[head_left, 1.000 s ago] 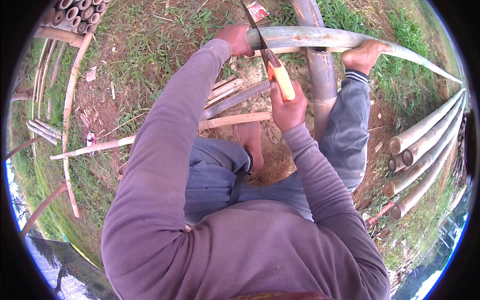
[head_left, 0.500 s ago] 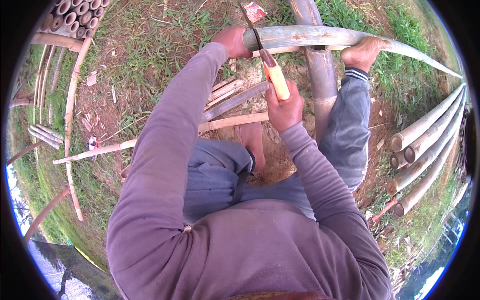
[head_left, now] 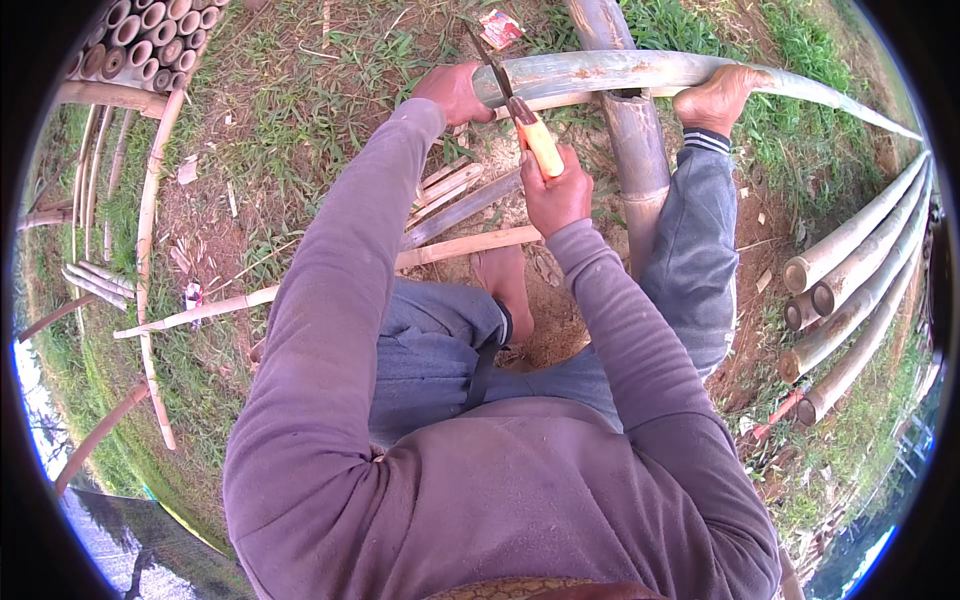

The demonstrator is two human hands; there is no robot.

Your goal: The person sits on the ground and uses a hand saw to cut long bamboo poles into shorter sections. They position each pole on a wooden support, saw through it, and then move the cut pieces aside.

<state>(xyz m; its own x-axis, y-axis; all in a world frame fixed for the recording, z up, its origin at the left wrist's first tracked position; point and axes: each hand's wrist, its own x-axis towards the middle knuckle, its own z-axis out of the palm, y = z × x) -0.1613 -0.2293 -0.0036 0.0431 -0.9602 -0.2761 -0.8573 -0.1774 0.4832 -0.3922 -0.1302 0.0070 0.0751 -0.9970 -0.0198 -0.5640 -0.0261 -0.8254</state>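
Observation:
A long grey-green bamboo pole (head_left: 620, 72) lies crosswise ahead of me, over a thicker upright-lying bamboo post (head_left: 640, 150). My left hand (head_left: 455, 93) is closed round the pole's left end. In my right hand (head_left: 558, 192) is the orange-and-brown handle of a handsaw (head_left: 540, 145). The saw's dark blade crosses the pole close beside my left hand, its tip pointing away from me. My right foot (head_left: 722, 98) presses on the pole to the right of the post. Where the teeth meet the bamboo, the depth of any cut cannot be made out.
Split bamboo strips (head_left: 450, 190) and a long pale strip (head_left: 470, 247) lie before me. Stacked bamboo tubes (head_left: 150, 40) sit at far left behind a bamboo rail (head_left: 150, 220). Several cut poles (head_left: 850, 255) rest at right. A red wrapper (head_left: 500, 30) lies in the grass.
My right hand and the saw have shifted slightly away from me and to the left along the stroke. The left hand still grips the pole, and the foot stays on it.

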